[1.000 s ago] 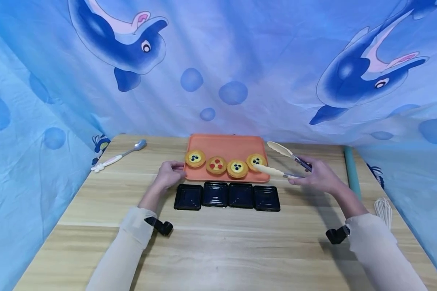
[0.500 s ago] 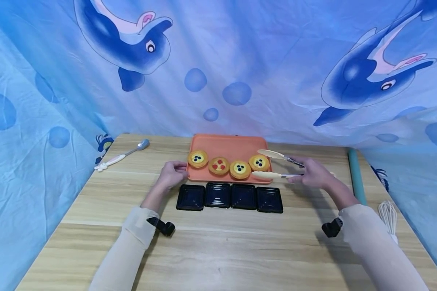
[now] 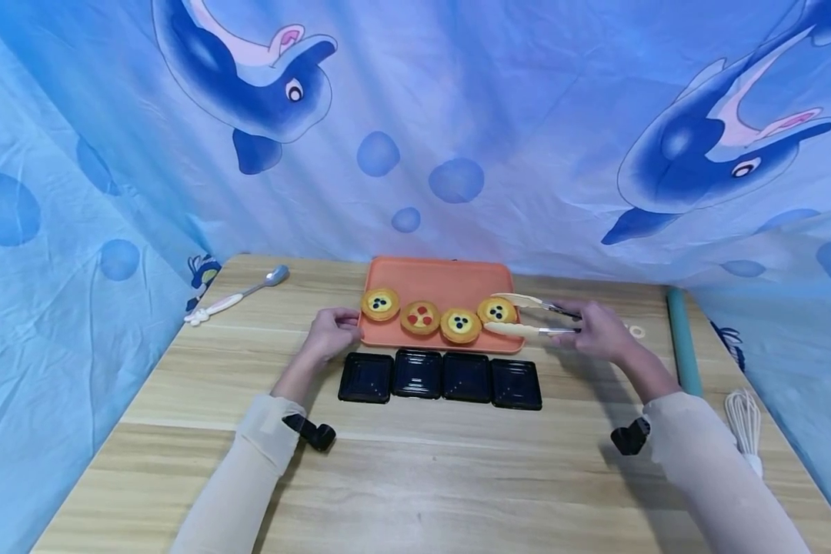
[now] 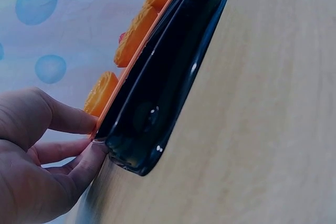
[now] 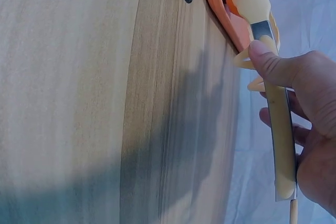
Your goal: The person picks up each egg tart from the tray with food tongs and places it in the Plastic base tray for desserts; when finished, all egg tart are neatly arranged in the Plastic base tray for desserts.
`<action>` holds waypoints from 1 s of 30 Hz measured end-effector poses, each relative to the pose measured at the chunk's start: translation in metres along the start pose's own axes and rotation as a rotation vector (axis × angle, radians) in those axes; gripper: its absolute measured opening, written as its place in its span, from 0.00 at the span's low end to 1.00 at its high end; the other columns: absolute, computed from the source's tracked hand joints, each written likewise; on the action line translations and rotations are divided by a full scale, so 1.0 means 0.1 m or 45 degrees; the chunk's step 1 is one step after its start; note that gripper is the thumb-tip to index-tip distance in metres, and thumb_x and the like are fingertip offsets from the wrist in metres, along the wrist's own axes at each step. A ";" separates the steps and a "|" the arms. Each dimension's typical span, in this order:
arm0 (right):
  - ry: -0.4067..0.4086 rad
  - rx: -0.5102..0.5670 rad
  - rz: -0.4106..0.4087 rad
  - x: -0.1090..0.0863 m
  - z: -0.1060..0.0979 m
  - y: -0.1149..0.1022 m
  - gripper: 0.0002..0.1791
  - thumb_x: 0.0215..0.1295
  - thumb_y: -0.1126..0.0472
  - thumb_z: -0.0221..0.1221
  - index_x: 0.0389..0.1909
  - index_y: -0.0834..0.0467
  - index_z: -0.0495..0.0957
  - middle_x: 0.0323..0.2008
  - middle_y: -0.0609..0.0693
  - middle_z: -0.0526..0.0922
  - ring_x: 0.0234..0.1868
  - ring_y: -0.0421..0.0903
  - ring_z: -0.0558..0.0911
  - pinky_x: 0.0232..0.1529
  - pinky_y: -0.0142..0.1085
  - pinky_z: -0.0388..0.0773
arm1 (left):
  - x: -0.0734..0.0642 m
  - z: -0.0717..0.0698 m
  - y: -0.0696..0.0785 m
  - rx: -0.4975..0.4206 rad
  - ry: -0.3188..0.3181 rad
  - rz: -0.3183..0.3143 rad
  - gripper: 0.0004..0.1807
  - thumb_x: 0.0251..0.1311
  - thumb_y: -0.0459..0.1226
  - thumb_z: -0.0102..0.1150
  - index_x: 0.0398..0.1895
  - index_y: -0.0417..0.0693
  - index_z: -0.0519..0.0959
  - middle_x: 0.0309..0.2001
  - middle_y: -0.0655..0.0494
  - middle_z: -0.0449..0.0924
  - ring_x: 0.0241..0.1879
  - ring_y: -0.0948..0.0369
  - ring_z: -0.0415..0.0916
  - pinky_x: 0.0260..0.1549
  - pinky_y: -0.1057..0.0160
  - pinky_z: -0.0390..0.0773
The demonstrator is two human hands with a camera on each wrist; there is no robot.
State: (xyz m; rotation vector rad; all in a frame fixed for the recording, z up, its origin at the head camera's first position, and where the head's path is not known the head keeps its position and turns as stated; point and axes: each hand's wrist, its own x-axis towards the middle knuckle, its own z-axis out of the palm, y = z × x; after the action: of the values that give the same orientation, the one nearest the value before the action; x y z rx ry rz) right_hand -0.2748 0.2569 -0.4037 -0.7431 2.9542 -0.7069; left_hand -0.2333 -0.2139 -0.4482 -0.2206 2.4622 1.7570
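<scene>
My left hand pinches the left edge of an orange tray, the thumb at its rim in the left wrist view. Along the tray's front lie egg tarts: a blueberry tart at left, a tart with red pieces, another blueberry tart, and a right-end blueberry tart. Cream-tipped tongs are gripped in my right hand. Their tips stand either side of the right-end tart; whether they touch it, I cannot tell. In the right wrist view the thumb presses on the tongs' metal arm.
Several black square dishes stand in a row before the tray. At left lies a white-handled spoon. A teal roller and a whisk lie at the right edge. A blue dolphin curtain hangs behind.
The tongs have come down and left, and their tips have drawn closer together around the right-end tart. My left hand has stayed at the tray edge. The head view has shifted slightly.
</scene>
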 end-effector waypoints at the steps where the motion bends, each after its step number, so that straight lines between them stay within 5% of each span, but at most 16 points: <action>1: 0.001 0.004 0.010 0.00 -0.01 0.00 0.37 0.55 0.59 0.73 0.65 0.65 0.73 0.53 0.68 0.80 0.21 0.49 0.72 0.33 0.47 0.73 | 0.00 0.01 0.00 0.000 -0.001 0.002 0.26 0.53 0.23 0.54 0.59 0.28 0.73 0.49 0.37 0.78 0.45 0.51 0.79 0.39 0.65 0.80; 10: 0.031 0.008 0.035 -0.02 -0.16 -0.01 0.37 0.56 0.58 0.73 0.66 0.63 0.72 0.32 0.59 0.83 0.18 0.45 0.66 0.23 0.40 0.65 | 0.02 0.02 -0.02 -0.002 -0.004 -0.003 0.25 0.54 0.23 0.55 0.59 0.29 0.74 0.50 0.37 0.78 0.46 0.51 0.78 0.40 0.65 0.80; 15: 0.031 0.011 0.036 -0.09 -0.27 -0.07 0.39 0.57 0.57 0.72 0.68 0.66 0.69 0.49 0.68 0.81 0.14 0.43 0.59 0.23 0.41 0.65 | 0.01 0.01 -0.03 -0.005 -0.001 -0.018 0.26 0.54 0.22 0.54 0.59 0.29 0.74 0.50 0.38 0.77 0.43 0.54 0.78 0.38 0.66 0.79; 17: 0.048 0.011 0.006 -0.14 -0.29 -0.09 0.39 0.57 0.57 0.72 0.67 0.66 0.70 0.57 0.69 0.77 0.15 0.47 0.65 0.27 0.44 0.70 | 0.01 0.00 -0.03 -0.003 -0.003 -0.019 0.26 0.53 0.22 0.54 0.59 0.29 0.73 0.49 0.38 0.77 0.42 0.54 0.77 0.37 0.67 0.79; 20: 0.071 0.036 -0.036 -0.24 -0.30 -0.11 0.38 0.57 0.58 0.72 0.67 0.66 0.70 0.59 0.68 0.76 0.29 0.58 0.80 0.35 0.53 0.77 | 0.00 0.00 -0.04 -0.003 -0.005 -0.016 0.26 0.54 0.22 0.54 0.59 0.30 0.73 0.49 0.39 0.77 0.42 0.55 0.77 0.37 0.67 0.79; 23: 0.091 0.060 -0.089 -0.35 -0.32 -0.14 0.37 0.57 0.60 0.72 0.66 0.66 0.71 0.60 0.67 0.76 0.53 0.67 0.78 0.49 0.63 0.75 | -0.01 -0.01 -0.04 -0.010 -0.003 -0.016 0.26 0.54 0.22 0.54 0.60 0.30 0.73 0.49 0.39 0.76 0.42 0.54 0.77 0.36 0.67 0.79; 30: 0.163 0.052 -0.219 -0.65 -0.33 -0.16 0.36 0.52 0.64 0.74 0.63 0.66 0.74 0.57 0.65 0.79 0.55 0.65 0.78 0.50 0.61 0.75 | -0.02 0.01 -0.01 -0.012 -0.010 -0.014 0.26 0.53 0.23 0.54 0.60 0.29 0.73 0.50 0.38 0.76 0.46 0.51 0.77 0.39 0.64 0.80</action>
State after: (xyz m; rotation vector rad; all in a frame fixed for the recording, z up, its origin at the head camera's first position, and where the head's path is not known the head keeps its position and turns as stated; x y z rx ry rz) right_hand -0.2142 0.2882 -0.3730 -0.9947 3.0040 -0.8538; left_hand -0.2316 -0.2132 -0.4492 -0.2278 2.4433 1.7617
